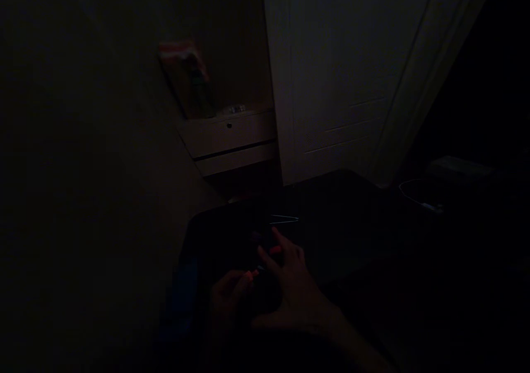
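Over black tabletop [331, 213] | left hand [227, 295] pinching small orange-red piece [250, 275], tip toward right hand [295, 282] | right spread open, small red object [275, 249] between fingers

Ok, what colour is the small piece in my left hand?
The small piece looks orange-red in the head view.

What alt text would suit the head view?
In near darkness, a left hand pinches a small orange-red piece over a dark surface; the right hand is spread beside a red object. Behind are a drawer and a panelled door.
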The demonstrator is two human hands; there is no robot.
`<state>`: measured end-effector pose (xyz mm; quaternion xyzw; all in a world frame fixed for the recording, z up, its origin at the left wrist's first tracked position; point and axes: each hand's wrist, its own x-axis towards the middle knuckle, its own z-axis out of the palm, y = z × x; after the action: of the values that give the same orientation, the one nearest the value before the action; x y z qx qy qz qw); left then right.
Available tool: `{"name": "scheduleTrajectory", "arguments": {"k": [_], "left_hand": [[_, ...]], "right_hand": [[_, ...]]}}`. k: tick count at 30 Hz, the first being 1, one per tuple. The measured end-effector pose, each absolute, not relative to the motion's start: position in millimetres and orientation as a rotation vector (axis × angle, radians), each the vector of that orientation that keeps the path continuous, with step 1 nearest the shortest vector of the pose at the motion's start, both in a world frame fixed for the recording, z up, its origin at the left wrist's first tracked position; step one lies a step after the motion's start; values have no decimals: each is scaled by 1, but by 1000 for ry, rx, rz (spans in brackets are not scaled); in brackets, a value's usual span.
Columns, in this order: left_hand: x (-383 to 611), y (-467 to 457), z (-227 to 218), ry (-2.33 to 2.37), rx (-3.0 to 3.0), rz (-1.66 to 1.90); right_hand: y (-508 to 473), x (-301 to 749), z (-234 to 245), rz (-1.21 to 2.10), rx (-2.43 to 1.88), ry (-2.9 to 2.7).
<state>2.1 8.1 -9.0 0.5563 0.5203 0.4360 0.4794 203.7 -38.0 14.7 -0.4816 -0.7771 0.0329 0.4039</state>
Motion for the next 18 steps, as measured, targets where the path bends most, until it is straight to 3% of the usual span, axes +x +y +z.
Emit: {"name": "scheduleTrajectory", "arguments": {"k": [11,18], "left_hand": [[1,7,-11,1260,1372,1088],[-1,6,-19,1245,1335,1073]], "right_hand": [[-36,186,13,92,-1283,-2043],[-71,262,66,352,-1064,-2161]]}}
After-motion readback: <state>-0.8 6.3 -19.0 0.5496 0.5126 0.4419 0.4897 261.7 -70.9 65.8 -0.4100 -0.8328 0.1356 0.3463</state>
